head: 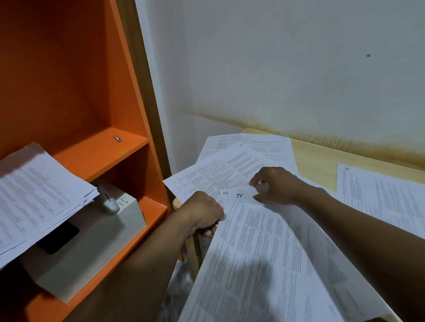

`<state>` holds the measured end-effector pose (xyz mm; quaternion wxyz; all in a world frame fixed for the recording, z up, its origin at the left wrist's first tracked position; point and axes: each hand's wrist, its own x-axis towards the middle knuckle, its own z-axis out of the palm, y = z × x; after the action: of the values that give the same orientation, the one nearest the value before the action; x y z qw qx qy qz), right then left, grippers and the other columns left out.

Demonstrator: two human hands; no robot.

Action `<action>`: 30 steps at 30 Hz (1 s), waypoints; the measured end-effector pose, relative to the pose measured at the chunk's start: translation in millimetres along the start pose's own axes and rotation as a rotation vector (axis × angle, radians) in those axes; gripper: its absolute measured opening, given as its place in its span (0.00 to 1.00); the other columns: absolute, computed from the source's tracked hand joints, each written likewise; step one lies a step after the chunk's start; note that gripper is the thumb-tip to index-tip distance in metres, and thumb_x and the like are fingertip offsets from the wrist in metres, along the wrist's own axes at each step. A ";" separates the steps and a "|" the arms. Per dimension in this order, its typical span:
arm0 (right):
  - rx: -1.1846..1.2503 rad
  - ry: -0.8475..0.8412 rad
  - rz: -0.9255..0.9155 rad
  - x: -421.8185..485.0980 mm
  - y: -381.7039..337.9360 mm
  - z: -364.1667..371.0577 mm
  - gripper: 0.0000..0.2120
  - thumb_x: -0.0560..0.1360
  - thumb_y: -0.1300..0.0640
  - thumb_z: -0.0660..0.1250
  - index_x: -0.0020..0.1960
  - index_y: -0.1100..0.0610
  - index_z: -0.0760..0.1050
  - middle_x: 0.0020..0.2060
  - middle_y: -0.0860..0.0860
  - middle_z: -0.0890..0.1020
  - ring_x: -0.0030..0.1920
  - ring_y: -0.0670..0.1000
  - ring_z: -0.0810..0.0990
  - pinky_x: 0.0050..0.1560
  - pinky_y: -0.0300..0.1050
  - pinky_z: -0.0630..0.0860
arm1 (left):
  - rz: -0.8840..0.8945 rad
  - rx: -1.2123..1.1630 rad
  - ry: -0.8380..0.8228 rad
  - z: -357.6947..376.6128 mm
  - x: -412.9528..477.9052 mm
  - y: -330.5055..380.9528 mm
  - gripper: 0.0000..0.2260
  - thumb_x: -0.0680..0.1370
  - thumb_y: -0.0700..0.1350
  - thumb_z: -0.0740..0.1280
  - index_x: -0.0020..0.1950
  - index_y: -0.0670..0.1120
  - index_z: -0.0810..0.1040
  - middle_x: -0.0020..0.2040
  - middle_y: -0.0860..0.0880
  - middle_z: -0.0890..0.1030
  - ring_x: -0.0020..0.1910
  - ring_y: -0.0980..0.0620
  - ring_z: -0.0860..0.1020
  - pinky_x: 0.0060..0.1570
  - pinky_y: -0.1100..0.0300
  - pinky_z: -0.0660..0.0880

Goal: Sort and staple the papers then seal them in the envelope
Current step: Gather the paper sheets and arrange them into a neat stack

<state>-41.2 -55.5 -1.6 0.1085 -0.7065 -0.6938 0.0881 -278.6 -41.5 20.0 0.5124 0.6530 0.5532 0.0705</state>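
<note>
A printed sheet (264, 265) marked with a handwritten number at its top corner lies nearest to me on the wooden table (314, 158). My left hand (203, 211) grips its left edge, fingers curled round the paper. My right hand (276, 185) pinches the sheet's top corner between thumb and fingers. A second sheet marked 2 (225, 194) peeks out just beneath. More printed pages (231, 164) fan out behind my hands. Another page marked 4 (390, 198) lies to the right. No stapler or envelope can be made out.
An orange shelf unit (120, 152) stands at the left. On it sit a stack of printed papers (30, 196), a white box (91, 244), a dark phone-like slab (58, 237) and a grey device (108, 198). A stained white wall (300, 66) backs the table.
</note>
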 end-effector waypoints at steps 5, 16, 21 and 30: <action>-0.013 -0.025 0.026 -1.1 -2.2 -3.3 0.19 0.72 0.49 0.76 0.61 0.53 0.82 0.52 0.48 0.77 0.58 0.53 0.77 0.55 0.47 0.75 | 0.000 0.030 0.002 2.1 2.5 2.1 0.02 0.80 0.37 0.70 0.48 0.40 0.80 0.36 0.44 0.81 0.25 0.53 0.75 0.24 0.64 0.72; -0.068 0.029 0.033 -16.5 -3.1 4.2 0.14 0.73 0.46 0.72 0.55 0.52 0.80 0.51 0.48 0.76 0.57 0.56 0.76 0.53 0.52 0.76 | 0.018 0.061 0.006 3.3 5.7 -0.6 0.03 0.80 0.38 0.71 0.50 0.38 0.82 0.38 0.43 0.83 0.33 0.49 0.78 0.32 0.59 0.75; -0.121 0.003 0.081 -20.0 2.5 6.5 0.22 0.74 0.40 0.68 0.59 0.55 0.79 0.60 0.50 0.76 0.61 0.55 0.74 0.55 0.52 0.75 | 0.031 0.089 0.002 2.2 7.5 -1.9 0.03 0.80 0.38 0.71 0.50 0.38 0.82 0.38 0.45 0.83 0.31 0.50 0.79 0.32 0.59 0.75; -0.160 0.100 0.082 -19.6 -3.4 1.8 0.26 0.71 0.38 0.71 0.65 0.49 0.75 0.57 0.49 0.80 0.60 0.54 0.76 0.58 0.50 0.71 | 0.041 0.122 -0.009 2.3 8.8 -1.1 0.03 0.80 0.39 0.71 0.48 0.41 0.81 0.38 0.46 0.84 0.30 0.52 0.80 0.32 0.61 0.76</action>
<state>-45.4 -75.1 -2.8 0.0823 -0.7441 -0.6630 0.0015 -274.4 -36.0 13.9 0.4726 0.6945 0.5407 0.0438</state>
